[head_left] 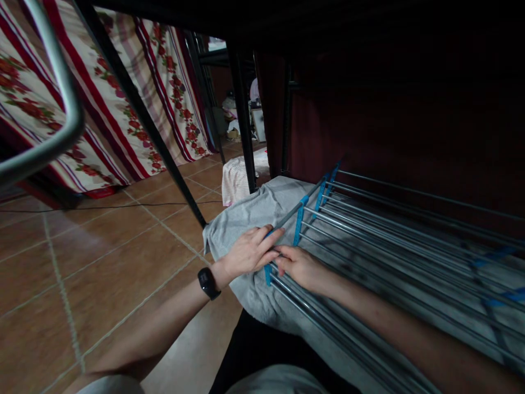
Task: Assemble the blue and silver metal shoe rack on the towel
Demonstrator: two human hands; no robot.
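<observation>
A grey cloth (254,210) hangs over the left end of a metal drying rack (389,230) with silver rods and blue plastic joints (298,221). My left hand (248,253), with a black watch (208,283) on its wrist, lies flat on the cloth at the rack's edge, fingers stretched toward the rods. My right hand (301,265) rests beside it on the rods, fingers curled over the cloth's edge near a blue joint. Whether the fingers pinch the cloth I cannot tell.
Brown tiled floor (102,257) spreads to the left. A floral striped curtain (135,93) hangs at the back left. Black metal frame legs (241,115) stand behind the rack, a pale bundle of cloth (235,178) lies on the floor, and a grey tube (61,93) crosses the top left.
</observation>
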